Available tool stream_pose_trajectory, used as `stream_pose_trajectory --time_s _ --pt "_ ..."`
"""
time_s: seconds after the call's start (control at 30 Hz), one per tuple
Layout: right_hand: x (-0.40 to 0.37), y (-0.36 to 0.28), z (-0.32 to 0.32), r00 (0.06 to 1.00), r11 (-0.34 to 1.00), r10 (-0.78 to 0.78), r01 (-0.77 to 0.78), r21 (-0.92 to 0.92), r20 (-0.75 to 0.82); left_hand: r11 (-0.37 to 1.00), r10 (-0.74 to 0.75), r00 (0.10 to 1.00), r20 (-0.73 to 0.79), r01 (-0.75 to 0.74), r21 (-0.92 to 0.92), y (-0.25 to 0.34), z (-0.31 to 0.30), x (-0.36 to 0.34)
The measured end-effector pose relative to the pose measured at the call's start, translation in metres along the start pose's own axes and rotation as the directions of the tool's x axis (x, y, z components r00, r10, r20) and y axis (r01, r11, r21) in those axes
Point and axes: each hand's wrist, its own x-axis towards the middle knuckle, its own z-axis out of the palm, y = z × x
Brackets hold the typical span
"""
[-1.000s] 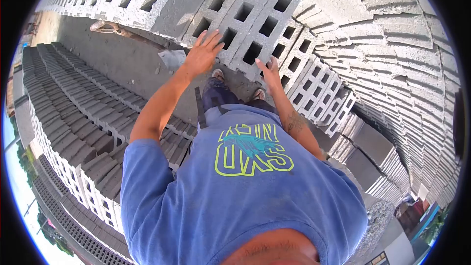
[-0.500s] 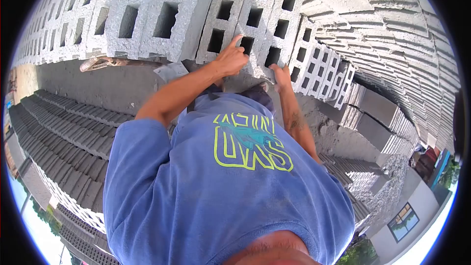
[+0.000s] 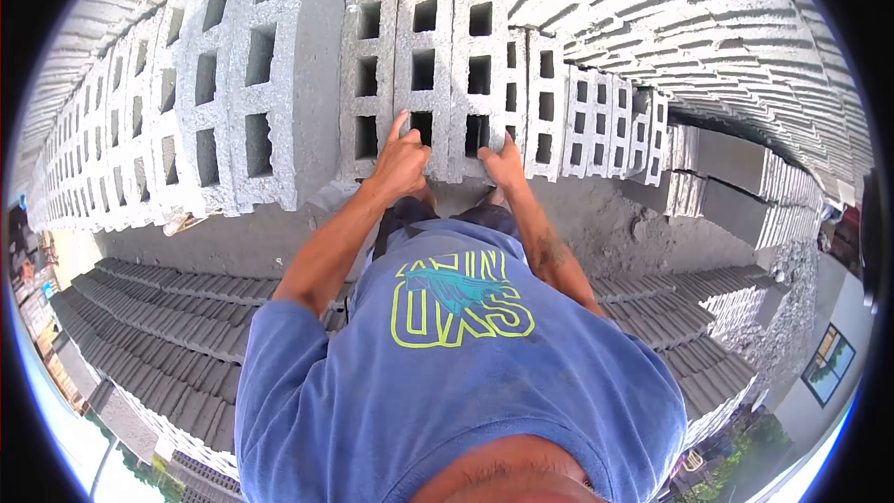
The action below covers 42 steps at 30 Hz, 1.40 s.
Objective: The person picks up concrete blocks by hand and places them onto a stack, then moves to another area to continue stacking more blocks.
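Grey hollow concrete blocks stand side by side in a row, their square holes facing up. My left hand (image 3: 400,166) lies at the near end of the middle block (image 3: 424,47), index finger stretched along the seam with the block (image 3: 349,84) to its left, the other fingers curled by the nearest hole. My right hand (image 3: 505,168) grips the near right edge of the third block (image 3: 461,102), its thumb at the lowest hole and a finger along the side. The fingertips inside the holes are hidden.
A raised row of hollow blocks (image 3: 233,84) runs left. More blocks (image 3: 596,121) continue right. Stacked slabs (image 3: 726,28) rise behind, and darker stacked rows (image 3: 177,317) stand on my near side. Dusty ground (image 3: 596,214) shows between, with my feet below the blocks.
The view has turned, so the block row sits more level and farther left. Both hands remain at the same blocks, with the right hand now more around the third block's edge.
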Motion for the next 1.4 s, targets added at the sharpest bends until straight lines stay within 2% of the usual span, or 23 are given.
stream_pose_trajectory --time_s 0.07,0.17,0.2,0.27,0.37,0.4,0.47,0.5,0.57,0.63,0.7,0.77,0.83,0.9,0.93,1.0,1.03,1.07,1.1,1.17,1.3,1.37,1.4 --pt "-0.006 0.005 0.006 1.000 0.999 0.004 -0.003 0.036 -0.025 1.000 0.004 0.999 0.035 -0.003 -0.027 0.004 0.000 -0.003" --pt "-0.024 -0.015 -0.006 1.000 0.989 -0.007 0.009 -0.147 0.015 0.999 0.022 0.992 -0.126 -0.017 0.042 0.006 0.007 0.000" --pt "-0.017 -0.018 -0.007 0.999 0.988 -0.028 0.033 -0.148 0.032 0.995 -0.016 1.000 -0.026 0.018 0.094 0.008 0.005 -0.001" --pt "-0.010 -0.011 -0.006 0.996 0.981 -0.057 0.069 -0.179 0.072 0.996 -0.048 0.998 -0.040 0.051 0.074 0.016 0.003 -0.001" --pt "-0.014 -0.009 -0.017 0.971 0.981 -0.164 0.179 -0.079 0.173 0.985 -0.039 0.999 0.008 0.037 0.171 0.020 0.003 -0.004" --pt "-0.020 -0.017 -0.029 0.971 0.987 -0.069 0.100 -0.129 0.230 0.984 -0.026 1.000 0.016 0.023 0.175 0.023 0.005 -0.007" --pt "-0.018 0.007 -0.047 0.928 0.980 -0.196 0.199 0.023 0.317 0.966 -0.054 0.995 -0.089 0.075 0.247 0.027 0.015 -0.012" --pt "-0.023 0.021 -0.059 0.937 0.976 -0.209 0.216 0.003 0.280 0.971 -0.136 0.989 -0.057 0.144 0.188 0.031 0.020 -0.014" --pt "-0.033 0.060 -0.093 0.962 0.988 -0.086 0.117 -0.104 0.260 0.970 -0.172 0.971 -0.165 0.196 0.145 0.039 0.030 -0.017" --pt "-0.061 0.111 -0.129 0.996 0.957 -0.085 0.080 -0.279 -0.006 0.970 -0.223 0.958 -0.181 0.237 0.055 0.038 0.042 -0.021" --pt "-0.116 0.160 -0.164 0.946 0.985 0.077 -0.121 -0.123 -0.315 0.975 -0.221 0.948 -0.229 0.223 -0.014 0.050 0.044 -0.023" --pt "-0.167 0.228 -0.190 0.823 0.957 0.263 -0.290 0.026 -0.504 0.984 -0.176 0.940 -0.294 0.160 -0.077 0.095 0.020 -0.010" --pt "-0.219 0.285 -0.210 0.729 0.870 0.433 -0.492 0.033 -0.530 0.994 -0.052 0.955 -0.293 0.021 -0.110 0.130 0.015 0.015" --pt "-0.244 0.364 -0.215 0.642 0.727 0.515 -0.678 -0.106 -0.568 0.984 0.055 0.959 -0.278 -0.099 -0.145 0.168 0.016 0.041" --pt "-0.246 0.414 -0.215 0.635 0.733 0.515 -0.674 -0.088 -0.576 0.983 0.076 0.956 -0.282 -0.120 -0.139 0.182 0.024 0.060" --pt "-0.242 0.492 -0.219 0.797 0.771 0.287 -0.521 -0.366 -0.532 0.940 0.252 0.965 -0.075 -0.262 -0.220 0.211 0.044 0.098" --pt "-0.247 0.481 -0.230 0.792 0.774 0.288 -0.524 -0.357 -0.538 0.920 0.324 0.944 -0.063 -0.330 -0.210 0.232 0.054 0.118" --pt "-0.249 0.452 -0.242 0.691 0.871 0.386 -0.492 -0.007 -0.611 0.891 0.401 0.914 -0.062 -0.405 -0.207 0.246 0.070 0.137" --pt "-0.245 0.427 -0.253 0.592 0.862 0.506 -0.376 0.339 -0.627 0.875 0.430 0.903 -0.014 -0.421 -0.238 0.271 0.078 0.156" --pt "-0.228 0.428 -0.269 0.552 0.843 0.518 -0.200 0.499 -0.653 0.857 0.482 0.869 0.114 -0.441 -0.266 0.324 0.093 0.184" --pt "-0.239 0.415 -0.317 0.558 0.849 0.495 -0.148 0.507 -0.666 0.795 0.601 0.737 0.308 -0.513 -0.323 0.434 0.112 0.232" --pt "-0.242 0.432 -0.329 0.599 0.752 0.512 0.034 0.658 -0.616 0.778 0.627 0.671 0.395 -0.525 -0.343 0.482 0.124 0.248" --pt "-0.247 0.443 -0.337 0.602 0.753 0.509 0.036 0.657 -0.616 0.774 0.632 0.637 0.441 -0.538 -0.334 0.499 0.134 0.256"
